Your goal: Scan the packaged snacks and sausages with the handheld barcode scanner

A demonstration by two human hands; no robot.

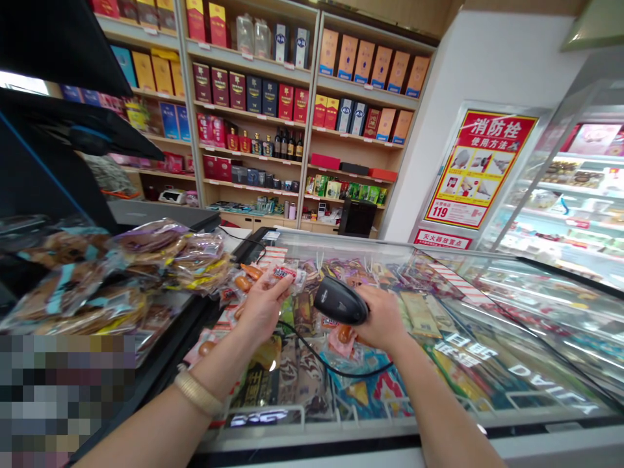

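My right hand [385, 317] is wrapped round a black barcode scanner [341, 300], its head facing left above the freezer's glass top. A dark cable [336, 372] curves below it. My left hand [263, 304] pinches a small clear snack packet [285, 274] with a red and white label, a little left of the scanner. Beside and below my left hand lie several wrapped brown snacks [242, 283] on the glass. Another wrapped brown snack [344, 333] rests under the scanner, partly covered by it.
Flat bagged foods [166, 260] are heaped on the counter at left, near a black monitor [53, 39]. Beneath the freezer's glass top [390, 260] sit frozen treats [429, 318]. Shelves of boxed goods [253, 91] stand behind, with a glass-fronted cooler [580, 188] at right.
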